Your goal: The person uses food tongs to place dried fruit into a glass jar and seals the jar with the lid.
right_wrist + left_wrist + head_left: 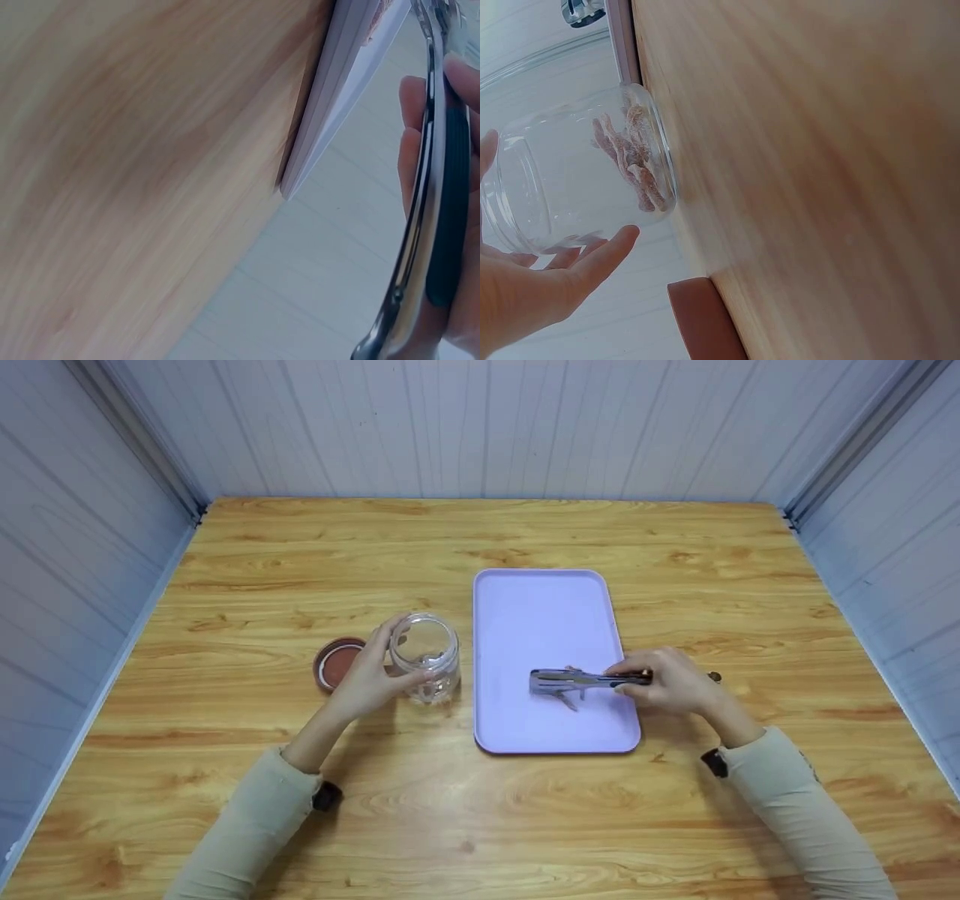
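My left hand (367, 682) holds a clear, uncovered jar (442, 679) near its mouth, thumb on one side and fingers on the other. Several pale reddish-brown, dried-looking strips (634, 154) lie in the bottom of the jar; their exact kind is unclear. With my right hand (671, 682) I grip metal tongs (551, 682) that have dark handle grips. The tongs' head is low over a lilac tray (544, 607). Thin brownish pieces (566, 703) show beneath and beside that head, and whether the tongs pinch any of them cannot be told.
A reddish-brown lid (339, 666) with a white ring lies on the wooden table (420, 825), left of the jar and partly behind my left hand. Pale panelled walls (487, 427) stand behind the table and along both sides.
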The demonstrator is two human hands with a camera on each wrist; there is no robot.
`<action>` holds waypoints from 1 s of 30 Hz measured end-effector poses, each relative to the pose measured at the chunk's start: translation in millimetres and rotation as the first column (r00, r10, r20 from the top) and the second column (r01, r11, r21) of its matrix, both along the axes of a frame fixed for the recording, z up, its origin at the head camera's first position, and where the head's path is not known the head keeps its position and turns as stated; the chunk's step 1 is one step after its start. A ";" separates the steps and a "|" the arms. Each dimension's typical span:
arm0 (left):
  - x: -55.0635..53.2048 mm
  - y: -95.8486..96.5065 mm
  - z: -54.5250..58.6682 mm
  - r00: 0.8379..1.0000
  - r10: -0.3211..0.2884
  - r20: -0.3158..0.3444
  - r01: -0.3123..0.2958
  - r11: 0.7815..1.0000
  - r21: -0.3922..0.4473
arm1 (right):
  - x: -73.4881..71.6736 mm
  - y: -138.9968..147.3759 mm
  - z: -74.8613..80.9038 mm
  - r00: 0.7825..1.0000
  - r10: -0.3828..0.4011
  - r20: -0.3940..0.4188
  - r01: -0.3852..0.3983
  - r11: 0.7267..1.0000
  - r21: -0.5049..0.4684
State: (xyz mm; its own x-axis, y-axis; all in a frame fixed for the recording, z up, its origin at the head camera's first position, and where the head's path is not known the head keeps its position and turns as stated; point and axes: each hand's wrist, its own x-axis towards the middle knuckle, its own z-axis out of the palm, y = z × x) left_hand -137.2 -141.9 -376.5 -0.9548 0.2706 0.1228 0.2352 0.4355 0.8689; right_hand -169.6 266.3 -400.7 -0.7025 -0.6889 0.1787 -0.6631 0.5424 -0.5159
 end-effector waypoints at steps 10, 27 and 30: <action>-13.2 -8.3 -27.0 1.000 0.001 -0.029 -0.002 0.999 -0.034 | -2.1 1.6 2.2 0.998 -0.026 0.052 0.028 0.999 -0.039; -14.6 -7.9 -28.8 0.999 0.003 -0.033 -0.003 1.000 -0.018 | -5.7 3.6 14.2 1.000 -0.020 -0.004 0.019 0.991 -0.131; -14.4 -7.8 -28.6 1.000 0.004 -0.031 -0.005 1.000 -0.020 | -1.0 -1.0 29.2 1.000 -0.010 -0.021 0.007 0.985 -0.170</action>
